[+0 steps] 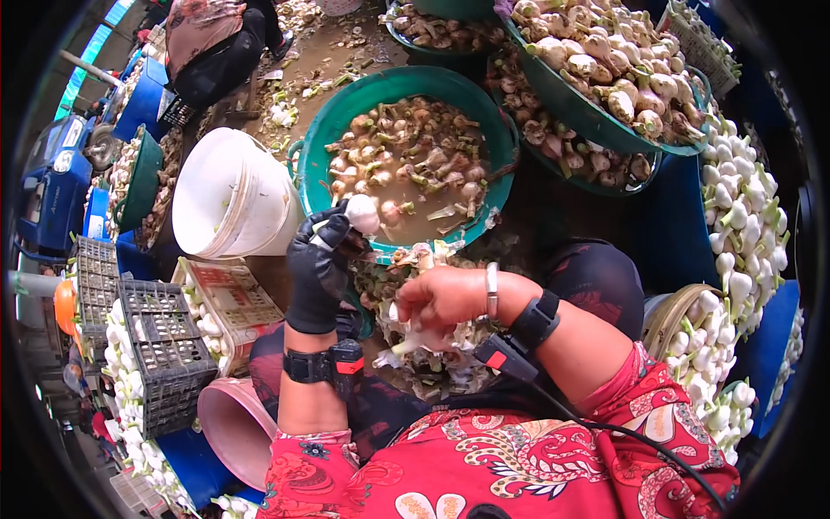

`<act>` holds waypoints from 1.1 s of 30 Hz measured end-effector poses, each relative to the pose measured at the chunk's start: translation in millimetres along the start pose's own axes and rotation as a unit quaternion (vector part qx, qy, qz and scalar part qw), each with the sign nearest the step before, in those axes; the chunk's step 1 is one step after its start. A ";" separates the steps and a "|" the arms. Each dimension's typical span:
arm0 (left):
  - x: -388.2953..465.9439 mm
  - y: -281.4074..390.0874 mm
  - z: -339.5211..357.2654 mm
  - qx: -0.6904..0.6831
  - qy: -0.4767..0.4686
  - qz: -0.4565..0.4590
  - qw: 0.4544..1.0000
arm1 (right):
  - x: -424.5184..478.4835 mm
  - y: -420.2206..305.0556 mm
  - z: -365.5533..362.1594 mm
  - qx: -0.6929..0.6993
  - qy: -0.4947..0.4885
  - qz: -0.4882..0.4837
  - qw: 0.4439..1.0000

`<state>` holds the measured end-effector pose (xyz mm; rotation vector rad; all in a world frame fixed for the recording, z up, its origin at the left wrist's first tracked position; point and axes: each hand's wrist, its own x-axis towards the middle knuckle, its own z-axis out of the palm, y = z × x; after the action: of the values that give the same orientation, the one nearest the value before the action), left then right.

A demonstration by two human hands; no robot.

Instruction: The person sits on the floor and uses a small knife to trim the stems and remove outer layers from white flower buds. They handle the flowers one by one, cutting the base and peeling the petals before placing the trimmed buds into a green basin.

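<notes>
My left hand, in a black glove, holds a peeled white garlic bulb by its stem near the front rim of a green plastic tub. Garlic bulbs with trimmed stems lie in murky water inside that tub. Bare, with a metal bracelet at the wrist, my right hand has curled fingers over a heap of garlic skins and stems. Pale peelings show at its fingertips; whether it grips them is not clear.
A white plastic bucket lies tipped at the tub's left. Black plastic crates and a pink bucket stand at left. A heaped green basin of garlic is at upper right. Clean white bulbs fill containers at right. A person sits upper left.
</notes>
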<state>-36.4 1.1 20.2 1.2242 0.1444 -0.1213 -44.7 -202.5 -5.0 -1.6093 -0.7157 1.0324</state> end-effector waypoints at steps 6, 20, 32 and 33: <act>-67.9 99.6 -101.5 0.343 0.172 0.189 0.904 | -8.5 0.9 -3.3 -0.161 -0.061 0.188 0.967; 81.3 17.9 -49.7 0.685 -0.153 0.097 0.706 | -28.9 -13.4 -56.3 0.058 0.514 -0.025 0.856; 207.3 -225.6 -85.7 0.762 -0.170 -0.110 0.616 | -42.8 -12.7 -64.2 0.109 0.511 0.030 0.852; 209.0 -214.8 -89.8 0.728 -0.148 -0.110 0.660 | -41.4 -13.0 -64.5 0.112 0.510 0.021 0.852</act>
<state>128.8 10.5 -245.4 2.7871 -0.1592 -0.7618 -5.2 -262.8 23.8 -1.6730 0.1691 0.1563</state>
